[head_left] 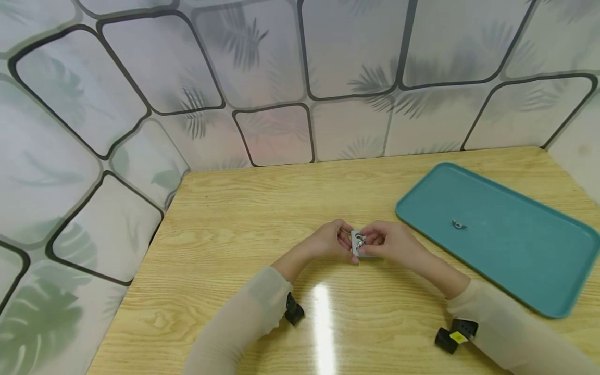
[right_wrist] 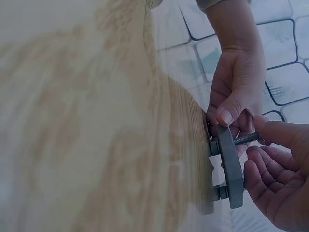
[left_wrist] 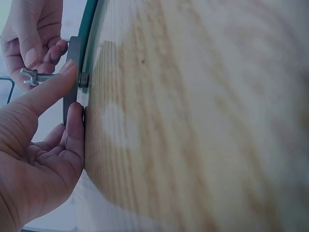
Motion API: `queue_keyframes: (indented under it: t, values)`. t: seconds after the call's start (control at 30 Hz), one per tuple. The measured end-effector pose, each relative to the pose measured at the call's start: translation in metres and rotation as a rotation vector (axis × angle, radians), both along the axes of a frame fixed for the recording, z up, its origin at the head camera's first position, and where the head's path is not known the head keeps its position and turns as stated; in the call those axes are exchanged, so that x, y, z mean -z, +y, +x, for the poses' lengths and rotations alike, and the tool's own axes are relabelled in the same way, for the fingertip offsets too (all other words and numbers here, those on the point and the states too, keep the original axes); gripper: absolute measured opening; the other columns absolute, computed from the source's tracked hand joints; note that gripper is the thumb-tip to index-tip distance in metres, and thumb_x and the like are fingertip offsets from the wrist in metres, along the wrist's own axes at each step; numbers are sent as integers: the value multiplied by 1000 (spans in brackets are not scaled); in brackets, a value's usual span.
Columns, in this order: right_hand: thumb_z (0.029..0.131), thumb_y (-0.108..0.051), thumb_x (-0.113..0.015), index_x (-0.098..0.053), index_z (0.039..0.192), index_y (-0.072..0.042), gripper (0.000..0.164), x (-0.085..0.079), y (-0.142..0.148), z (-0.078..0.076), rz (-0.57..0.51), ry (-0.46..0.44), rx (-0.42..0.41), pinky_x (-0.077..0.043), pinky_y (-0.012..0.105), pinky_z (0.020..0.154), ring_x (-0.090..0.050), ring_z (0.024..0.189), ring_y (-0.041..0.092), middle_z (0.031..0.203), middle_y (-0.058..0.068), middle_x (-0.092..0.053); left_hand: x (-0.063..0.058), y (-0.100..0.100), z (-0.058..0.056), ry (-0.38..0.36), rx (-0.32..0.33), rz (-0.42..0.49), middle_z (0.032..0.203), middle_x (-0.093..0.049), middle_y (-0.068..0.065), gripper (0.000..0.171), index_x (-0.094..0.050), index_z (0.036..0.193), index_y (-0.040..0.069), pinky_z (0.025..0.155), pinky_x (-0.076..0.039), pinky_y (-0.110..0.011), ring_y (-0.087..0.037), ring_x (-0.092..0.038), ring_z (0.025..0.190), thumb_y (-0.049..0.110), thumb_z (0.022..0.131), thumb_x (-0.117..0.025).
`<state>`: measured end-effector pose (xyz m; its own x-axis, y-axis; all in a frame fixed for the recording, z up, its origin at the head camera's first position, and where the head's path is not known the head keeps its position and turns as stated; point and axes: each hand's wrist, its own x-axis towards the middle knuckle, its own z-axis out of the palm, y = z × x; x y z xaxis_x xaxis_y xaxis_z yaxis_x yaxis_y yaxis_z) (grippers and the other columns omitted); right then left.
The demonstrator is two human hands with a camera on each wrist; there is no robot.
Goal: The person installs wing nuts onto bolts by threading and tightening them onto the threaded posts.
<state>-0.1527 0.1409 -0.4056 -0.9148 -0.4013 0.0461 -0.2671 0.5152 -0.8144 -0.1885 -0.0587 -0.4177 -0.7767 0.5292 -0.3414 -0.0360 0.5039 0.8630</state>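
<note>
A small grey metal plate (head_left: 354, 240) is held above the table between both hands. My left hand (head_left: 328, 242) grips its left end, with thumb and fingers on opposite faces in the left wrist view. A threaded bolt (right_wrist: 246, 138) passes through the plate, and a wing nut (left_wrist: 29, 76) sits near its free end. My right hand (head_left: 396, 244) has its thumb and curled fingers at this wing nut, which is partly hidden in the right wrist view. Two bolt heads, one of them the lower bolt head (right_wrist: 221, 192), stick out from the plate's other face.
A teal tray (head_left: 506, 245) lies on the right of the wooden table (head_left: 234, 208), with one loose wing nut (head_left: 459, 224) on it. Patterned wall covering (head_left: 276, 130) rises behind the table's back edge. Black wrist cameras sit on both sleeves.
</note>
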Motion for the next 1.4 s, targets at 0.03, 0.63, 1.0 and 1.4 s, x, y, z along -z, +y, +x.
queue_keyframes:
  t: [0.03, 0.63, 1.0, 1.4]
  values:
    - [78, -16, -78, -66, 103, 2, 33, 0, -1, 0, -1, 4, -3, -49, 23, 58, -59, 69, 10, 80, 4, -67, 0, 0, 0, 0, 0, -1, 94, -62, -4, 71, -46, 126, 1, 73, -52, -23, -14, -62, 82, 7, 67, -85]
    - [79, -14, -77, -69, 90, -5, 16, -2, 6, 8, 21, 28, -8, -48, 23, 56, -57, 66, 7, 75, -1, -65, 0, 1, -1, 33, -10, -28, 94, -61, -4, 70, -47, 125, 2, 75, -51, -22, -13, -60, 83, 8, 66, -86]
    - [82, -16, -74, -69, 96, -2, 20, -3, 6, 6, 26, 20, 51, -48, 23, 60, -59, 72, 11, 80, 2, -67, 3, 0, 0, 31, 2, -18, 93, -61, -4, 71, -47, 124, 1, 74, -51, -22, -13, -61, 83, 8, 66, -86]
    - [80, -18, -76, -68, 100, -1, 28, 1, -4, 1, -7, 31, 3, -48, 23, 58, -59, 69, 8, 79, 2, -67, 2, -1, 0, 12, 7, -20, 94, -61, -3, 70, -47, 125, 3, 74, -52, -23, -13, -61, 83, 11, 67, -86]
